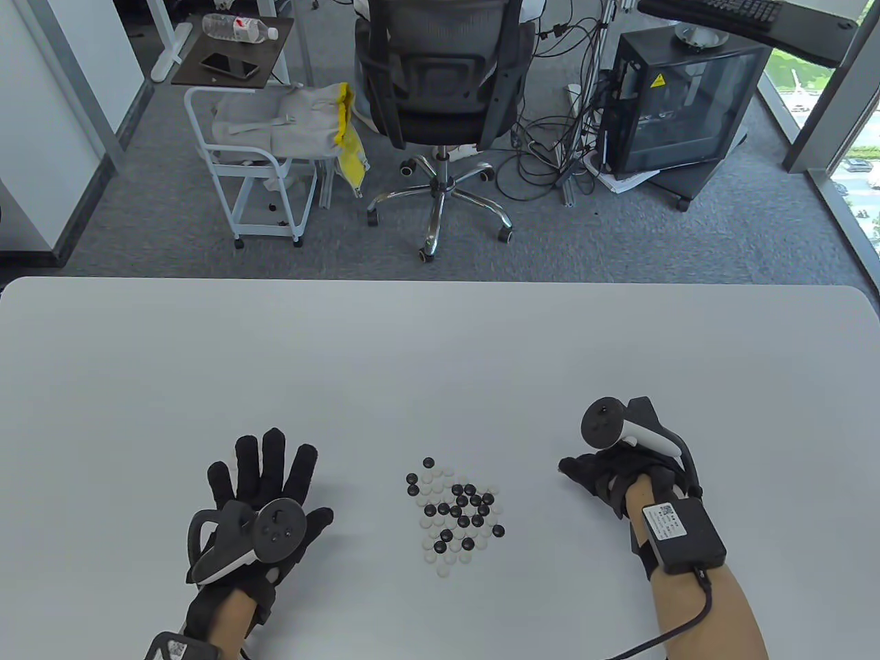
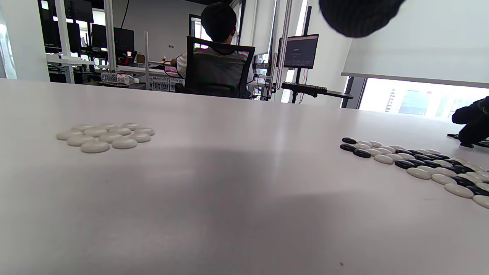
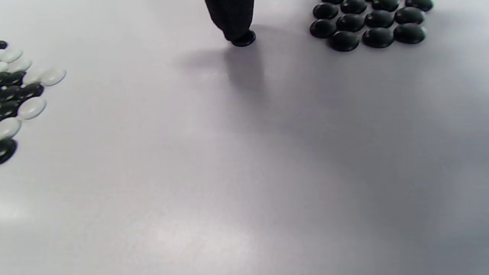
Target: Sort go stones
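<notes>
Under the right hand (image 1: 605,474), one gloved fingertip (image 3: 233,23) slides a glossy black stone (image 3: 244,38), which could slip free; the left hand (image 1: 265,495) lies spread.

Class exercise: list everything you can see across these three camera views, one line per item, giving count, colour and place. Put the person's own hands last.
mixed stones: one loose cluster, black and white, table centre between the hands.
white stones: one small sorted group, white, seen in the left wrist view, hidden under the left hand in the table view.
black stones: one sorted group, black, top right of the right wrist view.
single black stone: one, black, under a fingertip of the right hand.
table: one, white.
office chair: one, black, beyond the table.
cart: one, white, left of the chair.
left hand: black glove, fingers spread flat.
right hand: black glove, fingertip touching the single stone.
</notes>
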`<state>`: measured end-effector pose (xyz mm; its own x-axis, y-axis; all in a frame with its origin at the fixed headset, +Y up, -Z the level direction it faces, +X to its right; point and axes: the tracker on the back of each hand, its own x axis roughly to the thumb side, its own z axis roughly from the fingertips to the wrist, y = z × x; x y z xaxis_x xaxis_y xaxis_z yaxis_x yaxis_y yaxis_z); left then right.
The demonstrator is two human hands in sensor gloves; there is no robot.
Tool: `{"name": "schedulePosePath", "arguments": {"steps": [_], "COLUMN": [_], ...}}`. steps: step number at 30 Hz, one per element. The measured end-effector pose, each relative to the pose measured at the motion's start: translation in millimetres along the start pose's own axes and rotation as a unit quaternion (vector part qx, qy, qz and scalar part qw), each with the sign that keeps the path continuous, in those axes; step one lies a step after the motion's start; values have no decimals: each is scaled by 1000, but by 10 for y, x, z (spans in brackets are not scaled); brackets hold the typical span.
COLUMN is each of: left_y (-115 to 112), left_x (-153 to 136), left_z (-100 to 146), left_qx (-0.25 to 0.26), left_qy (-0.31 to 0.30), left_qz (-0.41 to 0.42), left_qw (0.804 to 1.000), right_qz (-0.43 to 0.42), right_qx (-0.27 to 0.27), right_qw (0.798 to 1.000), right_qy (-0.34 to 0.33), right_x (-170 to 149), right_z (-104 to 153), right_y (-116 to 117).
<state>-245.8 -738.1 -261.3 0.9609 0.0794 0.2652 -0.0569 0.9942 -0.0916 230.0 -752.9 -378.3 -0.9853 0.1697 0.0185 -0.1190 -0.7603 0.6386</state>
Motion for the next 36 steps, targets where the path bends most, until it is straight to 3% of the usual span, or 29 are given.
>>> {"name": "schedulePosePath", "arguments": {"steps": [16,21,25,36], "left_y": [10,7,8,8], "left_x": [-95,-91,-87,-86], "left_z": [23,21,22,23], "left_qx": [2,-1,-3,0], "left_qy": [6,6,7,6], "left_qz": [10,8,7,6], "left_qw": [1000,1000,1000,1000], "right_qz": [-24,-30,-10,82], "right_qx": [-15,-24,1,70], "right_qw": [998,999,996,967], "right_qy": [55,-1,-92,-231], "right_x": [-200,-39,273,1004], "right_z": [-24,90,232,459], "right_y": [-124,-221,-234,211]}}
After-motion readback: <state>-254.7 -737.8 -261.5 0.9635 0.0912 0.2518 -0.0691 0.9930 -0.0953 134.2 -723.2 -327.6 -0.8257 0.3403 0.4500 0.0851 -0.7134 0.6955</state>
